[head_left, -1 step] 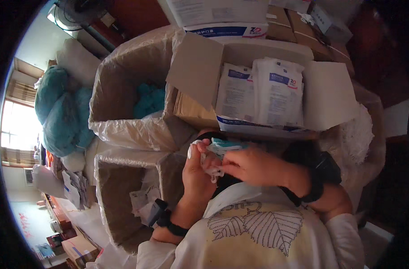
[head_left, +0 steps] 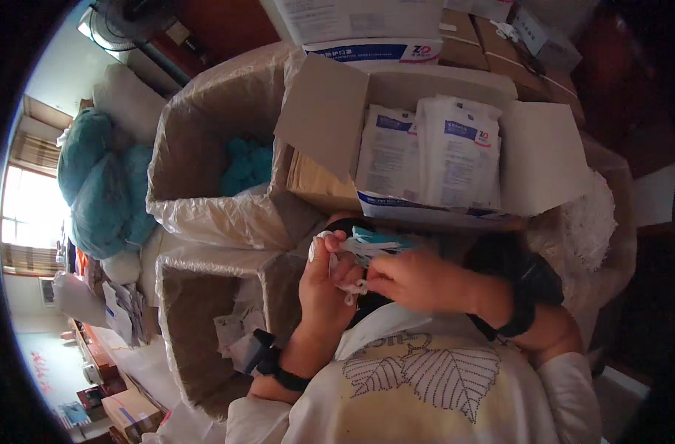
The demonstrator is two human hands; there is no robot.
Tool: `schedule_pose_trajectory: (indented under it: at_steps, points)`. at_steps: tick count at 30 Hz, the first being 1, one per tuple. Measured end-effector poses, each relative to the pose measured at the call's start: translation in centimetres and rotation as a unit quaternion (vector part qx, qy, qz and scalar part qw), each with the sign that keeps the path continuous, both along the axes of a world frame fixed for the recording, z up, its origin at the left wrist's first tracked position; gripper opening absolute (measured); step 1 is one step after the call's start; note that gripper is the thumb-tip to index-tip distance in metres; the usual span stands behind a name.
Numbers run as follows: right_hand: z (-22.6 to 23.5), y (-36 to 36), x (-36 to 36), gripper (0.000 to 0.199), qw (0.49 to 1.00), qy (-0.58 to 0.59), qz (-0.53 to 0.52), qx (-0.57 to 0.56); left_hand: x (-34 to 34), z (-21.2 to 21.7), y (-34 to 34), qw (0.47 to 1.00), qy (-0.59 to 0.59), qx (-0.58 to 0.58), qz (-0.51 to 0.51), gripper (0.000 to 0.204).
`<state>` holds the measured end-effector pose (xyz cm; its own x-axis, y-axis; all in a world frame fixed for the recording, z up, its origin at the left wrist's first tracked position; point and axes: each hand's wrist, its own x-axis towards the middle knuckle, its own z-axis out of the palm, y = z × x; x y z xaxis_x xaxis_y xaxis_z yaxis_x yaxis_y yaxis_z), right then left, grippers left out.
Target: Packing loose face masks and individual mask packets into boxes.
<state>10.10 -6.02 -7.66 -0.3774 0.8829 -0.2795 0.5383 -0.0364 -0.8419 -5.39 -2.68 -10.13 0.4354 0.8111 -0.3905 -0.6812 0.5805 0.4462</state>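
Look, the left hand (head_left: 324,287) curls snugly around thin white cords (head_left: 351,299), seemingly steadying them as the right hand (head_left: 420,281) pinches narrowly at their right, nearside of the open white cardboard box (head_left: 543,157).

Upper white box (head_left: 363,18) cut off; teal item (head_left: 378,237) partly hidden

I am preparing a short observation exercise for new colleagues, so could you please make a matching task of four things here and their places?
Things:
1. thin white cords
2. flat white rectangular packets
3. crumpled teal heap
4. bulging teal sacks

Places:
A. inside the farther plastic-lined brown box
B. at the far left, near the bright window
C. at the left hand
D. inside the open white carton

Pairs: 1-C, 2-D, 3-A, 4-B
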Motion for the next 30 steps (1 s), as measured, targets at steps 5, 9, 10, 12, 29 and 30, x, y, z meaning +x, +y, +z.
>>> schedule_pose_trajectory:
  at_steps: [5,9,10,12,29,30]
  points:
    - [0.8,-1.4,0.5,0.022,0.998,0.051,0.002,-0.037,-0.9,0.7,0.2,0.995,0.091,0.048,-0.014,0.021]
    - [0.7,-2.2,1.0,0.026,0.993,0.081,0.002,-0.085,-0.9,1.6,-0.1,0.989,0.124,0.074,-0.018,0.021]
    - [0.7,-2.3,1.1,0.026,0.992,0.087,0.005,-0.088,-0.9,1.7,-0.1,0.989,0.127,0.072,-0.017,0.021]
    - [0.5,-2.6,1.4,0.025,0.991,0.101,0.011,-0.093,-1.0,1.8,-0.3,0.989,0.132,0.067,-0.014,0.021]
    - [-0.6,-3.0,2.1,0.026,0.942,0.18,-0.021,-0.283,-0.8,-0.4,0.0,0.993,0.109,0.044,0.024,0.02]
    - [-0.6,-3.0,2.0,0.026,0.943,0.182,-0.022,-0.278,-1.0,-0.5,0.2,0.993,0.106,0.05,0.026,0.02]
